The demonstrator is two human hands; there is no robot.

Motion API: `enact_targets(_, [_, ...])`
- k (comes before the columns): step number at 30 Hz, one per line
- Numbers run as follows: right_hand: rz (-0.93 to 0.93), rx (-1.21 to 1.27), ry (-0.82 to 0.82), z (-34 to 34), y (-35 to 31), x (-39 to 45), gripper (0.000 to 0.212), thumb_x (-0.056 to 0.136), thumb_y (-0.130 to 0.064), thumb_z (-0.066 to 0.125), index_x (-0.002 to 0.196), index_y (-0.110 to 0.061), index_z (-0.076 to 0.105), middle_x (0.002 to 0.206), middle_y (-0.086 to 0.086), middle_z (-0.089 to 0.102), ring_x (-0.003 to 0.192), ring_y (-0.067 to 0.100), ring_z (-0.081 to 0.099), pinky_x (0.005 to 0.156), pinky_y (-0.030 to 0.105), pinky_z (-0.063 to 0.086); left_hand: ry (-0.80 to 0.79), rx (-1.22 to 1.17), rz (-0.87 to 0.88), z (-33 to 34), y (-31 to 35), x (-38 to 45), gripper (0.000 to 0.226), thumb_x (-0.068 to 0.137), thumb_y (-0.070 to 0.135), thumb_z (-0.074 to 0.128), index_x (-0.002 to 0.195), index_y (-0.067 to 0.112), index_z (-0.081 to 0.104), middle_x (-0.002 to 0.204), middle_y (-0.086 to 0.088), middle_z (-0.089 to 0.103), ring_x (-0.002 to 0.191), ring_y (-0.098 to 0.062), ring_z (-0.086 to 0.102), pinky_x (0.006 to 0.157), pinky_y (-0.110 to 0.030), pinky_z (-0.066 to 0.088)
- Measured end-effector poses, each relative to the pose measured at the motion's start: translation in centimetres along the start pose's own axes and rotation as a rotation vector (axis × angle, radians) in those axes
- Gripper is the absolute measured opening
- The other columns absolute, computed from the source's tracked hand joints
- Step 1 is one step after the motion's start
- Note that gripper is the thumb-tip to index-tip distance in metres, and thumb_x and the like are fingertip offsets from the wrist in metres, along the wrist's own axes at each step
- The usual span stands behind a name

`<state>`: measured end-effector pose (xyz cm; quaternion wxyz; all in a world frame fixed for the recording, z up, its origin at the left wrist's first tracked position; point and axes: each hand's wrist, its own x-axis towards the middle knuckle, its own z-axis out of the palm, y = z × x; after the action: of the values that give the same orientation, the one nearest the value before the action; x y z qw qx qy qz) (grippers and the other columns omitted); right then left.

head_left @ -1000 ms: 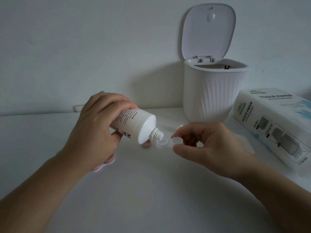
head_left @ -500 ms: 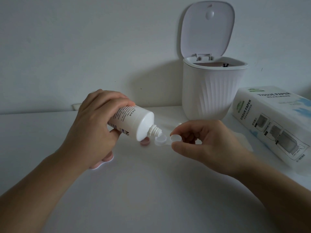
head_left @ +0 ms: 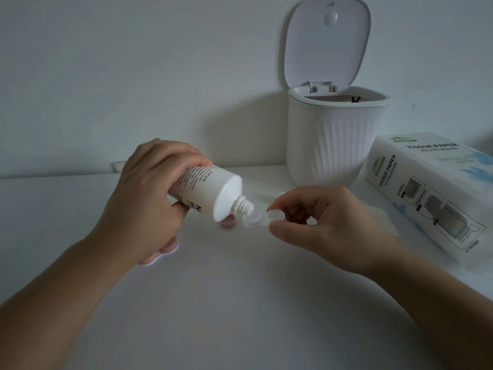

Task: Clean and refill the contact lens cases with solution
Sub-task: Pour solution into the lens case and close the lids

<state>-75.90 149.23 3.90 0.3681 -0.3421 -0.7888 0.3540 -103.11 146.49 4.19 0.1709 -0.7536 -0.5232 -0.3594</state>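
Observation:
My left hand (head_left: 149, 198) grips a white solution bottle (head_left: 210, 193), tipped down to the right with its uncapped nozzle just over the left well of a clear contact lens case (head_left: 253, 218). My right hand (head_left: 320, 220) pinches the right end of that case between thumb and fingers and holds it just above the white table (head_left: 240, 303). A pink lens case (head_left: 162, 253) lies on the table, mostly hidden under my left hand. A small pink cap (head_left: 228, 222) sits on the table below the bottle.
A white ribbed bin (head_left: 336, 140) with its lid raised stands at the back right. A pack of tissue paper (head_left: 432, 190) lies at the right, with a loose white tissue (head_left: 384, 220) beside my right hand. A wall runs behind the table.
The bottle's nozzle has shifted slightly and now sits over the case's left well. Both hands hold nearly the same places.

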Motion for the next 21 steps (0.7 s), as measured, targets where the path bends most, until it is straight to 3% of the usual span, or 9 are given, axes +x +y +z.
enact_targets(21, [-0.002,0.025,-0.001,-0.04,0.04,-0.05,0.01,0.078,-0.029,0.079,0.086,-0.025,0.078,0.072,-0.003,0.071,0.06,0.004,0.06,0.062,0.022,0.053,0.008,-0.011,0.003,-0.01,-0.02,-0.03,0.07,0.056,-0.019,0.078,0.117,0.013,0.067,0.121,0.001,0.063,0.116,-0.027,0.05,0.1,-0.033,0.038])
